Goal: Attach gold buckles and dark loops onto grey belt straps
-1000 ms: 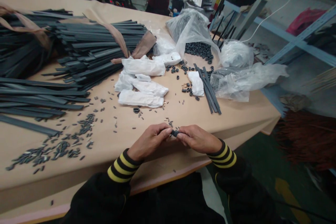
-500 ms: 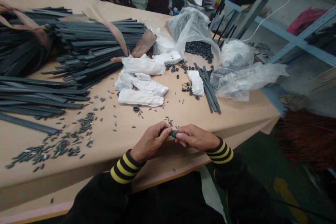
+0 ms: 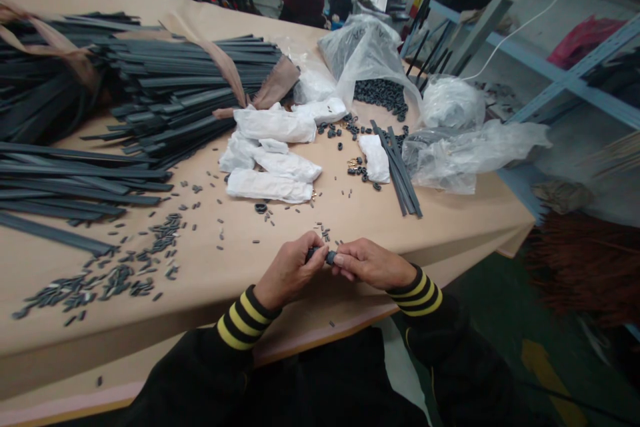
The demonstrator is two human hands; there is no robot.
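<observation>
Above the table's near edge, my left hand (image 3: 293, 270) and my right hand (image 3: 374, 263) meet fingertip to fingertip. Between them is a small dark grey piece (image 3: 331, 257), with the fingers of both hands pinched on it. It looks like a short loop or rolled strip, but much of it is hidden by my fingers. A few tiny dark cut pieces (image 3: 325, 235) lie on the brown table covering just beyond my hands. Farther off is a single dark ring (image 3: 261, 208).
Bundled dark strips (image 3: 195, 73) lie at the back left, with a heap of short cut pieces (image 3: 117, 280) nearer. White wrapped packets (image 3: 270, 185) are mid-table. Behind them, a plastic bag (image 3: 365, 47) spills dark rings (image 3: 380, 95). Loose strips (image 3: 400, 173) lie right. A shelf (image 3: 570, 77) stands beyond.
My left hand has turned slightly and its fingers have shifted along the dark grey piece, showing more of it. The right hand stays nearly in place.
</observation>
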